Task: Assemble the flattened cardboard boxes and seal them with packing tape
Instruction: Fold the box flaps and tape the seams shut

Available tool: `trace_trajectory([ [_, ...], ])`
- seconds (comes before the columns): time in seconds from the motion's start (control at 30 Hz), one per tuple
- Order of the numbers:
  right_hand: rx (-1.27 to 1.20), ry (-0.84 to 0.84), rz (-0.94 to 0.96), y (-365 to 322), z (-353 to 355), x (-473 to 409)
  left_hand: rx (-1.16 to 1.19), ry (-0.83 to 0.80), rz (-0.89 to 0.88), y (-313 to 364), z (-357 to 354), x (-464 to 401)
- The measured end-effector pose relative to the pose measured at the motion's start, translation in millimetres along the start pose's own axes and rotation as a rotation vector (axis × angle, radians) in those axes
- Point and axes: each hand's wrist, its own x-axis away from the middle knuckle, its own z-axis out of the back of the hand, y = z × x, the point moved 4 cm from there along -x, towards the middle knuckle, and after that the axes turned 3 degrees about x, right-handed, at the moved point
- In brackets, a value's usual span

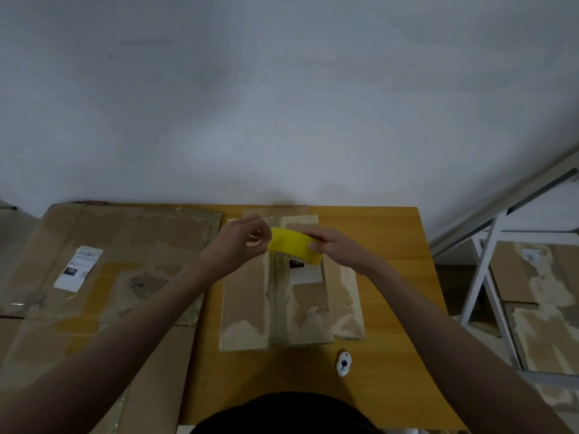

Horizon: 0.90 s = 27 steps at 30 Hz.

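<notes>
Head view, only cam. Centre of frame: yellow tape strip (295, 246) held up between both hands, above the flattened box (282, 296) lying on the wooden table (391, 277). Left hand (241, 242) pinches the strip's left end, fingers curled around it. Right hand (336, 250) pinches the right end, thumb on top. Neither hand is free.

Key relation: strip's long axis runs left-right across the frame, dipping a bit toward lower right. Box's centre seam (277, 296), already under old clear tape, runs top-bottom of frame. So strip sits roughly crosswise to the seam, hovering over the box's upper part, next to the white label (305, 272). No contact w/ cardboard that I can see; can't tell the gap.

Box itself looks still flat, not yet squared up. Judgement: if tape is meant to go along the seam, it needs turning roughly a quarter turn first; if it's a cross strap, just lower it. Both hands about equally near the seam, left slightly closer.

Lower centre-right: small white cutter (343, 363) on the table, just below the box, nearer the right hand.

Left of frame: big flattened carton (125, 261) w/ a label, overlapping the table's left edge. Right of frame: more flat cardboard (539, 277) behind a white frame (484, 277).
</notes>
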Motion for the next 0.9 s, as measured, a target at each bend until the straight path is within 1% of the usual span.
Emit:
trace_trajectory([
  [0.07,0.007,-0.011,-0.007,3.3,-1.5,0.9,0.045,0.042,0.078,-7.8,-2.0,3.0],
  [0.13,0.026,-0.017,-0.009,4.2,-4.3,0.2,0.042,0.031,0.093,-8.1,-7.4,3.2],
  [0.23,0.037,-0.023,-0.001,3.9,-5.3,-0.3,0.011,0.011,0.074,-2.3,-12.8,0.5],
  [0.47,0.005,-0.032,-0.003,5.0,-4.5,3.1,0.010,0.119,0.019,5.7,-11.8,1.3],
  [0.7,0.030,-0.039,-0.005,4.7,-4.6,2.7,-0.067,0.164,-0.045,9.3,-10.7,1.2],
  [0.9,0.020,-0.035,-0.012,4.1,-3.4,1.7,-0.116,0.140,-0.047,5.7,-14.6,0.8],
])
